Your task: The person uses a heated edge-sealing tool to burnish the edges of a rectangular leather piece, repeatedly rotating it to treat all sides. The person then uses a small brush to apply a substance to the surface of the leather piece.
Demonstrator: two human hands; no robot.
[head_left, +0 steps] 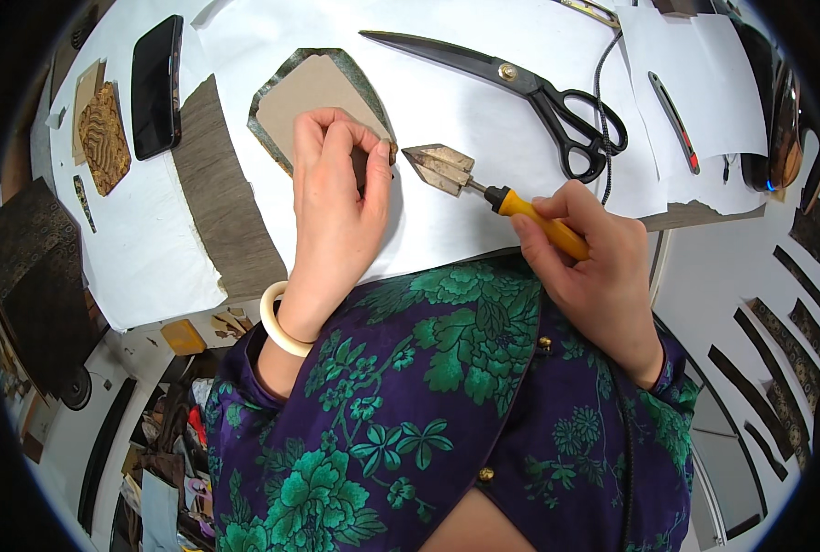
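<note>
"Right hand (603, 276) first: how is it held?"

"It is closed around the yellow handle of a pointed tool (496, 199), the thumb laid along the near left side. The metal head is aimed left, and its tip is held just beside the right border of a panel (316, 101)."

"And the left hand (341, 198)?"

"Its fingers are bent and the thumb is brought in toward the forefinger at that same right border. Whether the border is pinched or only pressed cannot be told. A pale bangle (269, 317) is worn at the wrist."

"Where is the panel placed?"

"On white paper (438, 239), at the far middle of the desk (221, 184). A beige face is shown, edged in mottled dark green, and its near part is partly covered by the left hand."

"What else is laid out?"

"Far to the right, black scissors (511, 74) are set with the blades pointed left; their handle loops are crossed by a dark cord (598, 83). Farther right, a slim red-ended tool (674, 122) is seen. On the left, a black phone (156, 87) is placed near a brown patterned piece (106, 138)."
</note>
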